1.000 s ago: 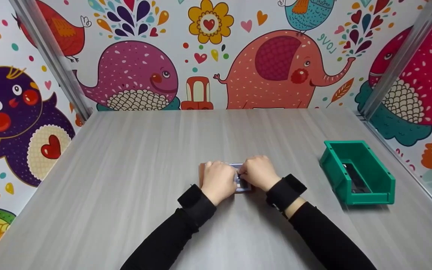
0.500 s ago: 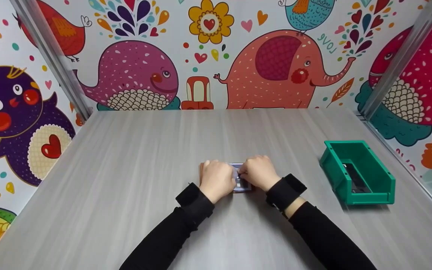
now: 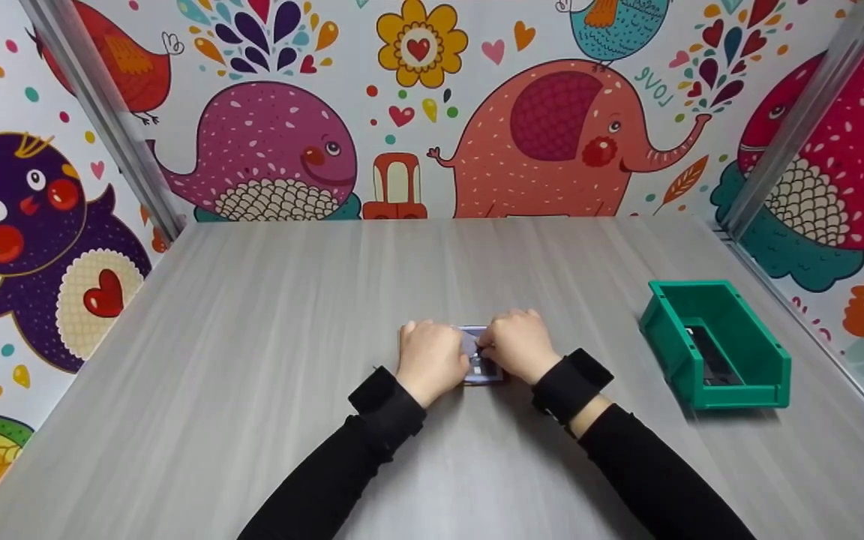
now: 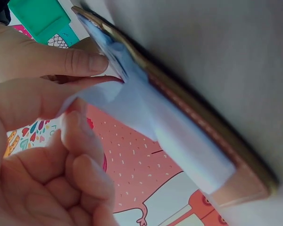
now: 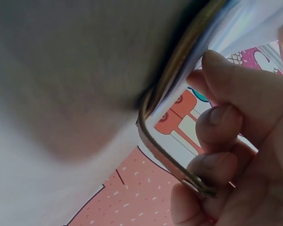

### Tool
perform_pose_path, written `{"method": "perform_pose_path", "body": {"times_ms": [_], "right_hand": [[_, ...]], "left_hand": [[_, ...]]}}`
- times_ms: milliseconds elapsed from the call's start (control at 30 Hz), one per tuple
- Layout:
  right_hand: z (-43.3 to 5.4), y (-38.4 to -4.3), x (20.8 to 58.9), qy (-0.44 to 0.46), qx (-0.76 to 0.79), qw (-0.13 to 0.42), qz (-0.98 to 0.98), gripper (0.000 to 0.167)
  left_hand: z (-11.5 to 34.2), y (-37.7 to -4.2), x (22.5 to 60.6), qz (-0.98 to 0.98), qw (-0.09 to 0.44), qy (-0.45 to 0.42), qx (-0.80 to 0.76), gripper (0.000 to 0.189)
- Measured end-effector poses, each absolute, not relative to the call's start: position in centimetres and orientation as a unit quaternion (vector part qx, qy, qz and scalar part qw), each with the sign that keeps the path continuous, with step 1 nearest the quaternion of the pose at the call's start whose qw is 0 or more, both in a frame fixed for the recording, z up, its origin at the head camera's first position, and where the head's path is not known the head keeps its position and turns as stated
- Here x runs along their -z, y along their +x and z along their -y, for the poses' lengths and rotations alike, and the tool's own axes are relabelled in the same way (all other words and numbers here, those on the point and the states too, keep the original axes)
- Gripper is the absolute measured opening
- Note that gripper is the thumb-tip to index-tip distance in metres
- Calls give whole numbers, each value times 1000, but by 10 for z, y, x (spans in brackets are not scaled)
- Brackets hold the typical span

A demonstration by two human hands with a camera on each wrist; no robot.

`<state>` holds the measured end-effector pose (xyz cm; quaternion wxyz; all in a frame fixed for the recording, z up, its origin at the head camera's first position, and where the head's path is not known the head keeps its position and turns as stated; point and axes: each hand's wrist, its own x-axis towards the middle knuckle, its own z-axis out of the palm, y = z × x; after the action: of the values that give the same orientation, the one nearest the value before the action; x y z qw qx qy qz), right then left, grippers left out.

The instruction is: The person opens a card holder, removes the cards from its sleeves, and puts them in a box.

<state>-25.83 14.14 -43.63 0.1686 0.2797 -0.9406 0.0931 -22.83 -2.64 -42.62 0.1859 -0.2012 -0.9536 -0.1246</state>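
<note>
A brown wallet (image 4: 245, 181) with a stitched leather-look edge and bluish see-through sleeves (image 3: 473, 340) lies between my hands on the table. My left hand (image 3: 432, 360) covers its left part. In the left wrist view its thumb and forefinger pinch a lifted, bent sleeve (image 4: 179, 146), the other fingers curled in. My right hand (image 3: 520, 343) grips the wallet's right side, thumb and forefinger at the sleeves' edge in the right wrist view. Its lower fingers meet a narrow brown flap (image 5: 165, 157) that sticks up. Dark and white patches show in the top sleeve.
A green plastic bin (image 3: 747, 330) stands on the table (image 3: 289, 300) to the right, holding a flat black object (image 3: 713, 360). Walls printed with cartoon animals (image 3: 552, 150) close off the back and both sides.
My left hand has shifted slightly to the left, and the brown left edge of the wallet is now hidden beneath it. The right hand stays almost still at the sleeves.
</note>
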Motion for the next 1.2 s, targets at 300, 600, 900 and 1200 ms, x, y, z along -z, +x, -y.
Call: {"method": "perform_pose_path", "body": {"times_ms": [300,600,900,1200], "right_hand": [[-140,-258,435,266,-85,166,946,13],[-139,-257,433,248,-84,142,955,10],[-139,-258,431,247,-88,126,957,8],[-139,-258,432,242,-88,118,959,10]], "left_hand": [[31,-228,425,948,203,-206,134,35],[41,-227,421,947,198,-198,159,39],[51,-227,410,949,192,-176,179,38],[61,-226,411,953,183,-153,186,34]]}}
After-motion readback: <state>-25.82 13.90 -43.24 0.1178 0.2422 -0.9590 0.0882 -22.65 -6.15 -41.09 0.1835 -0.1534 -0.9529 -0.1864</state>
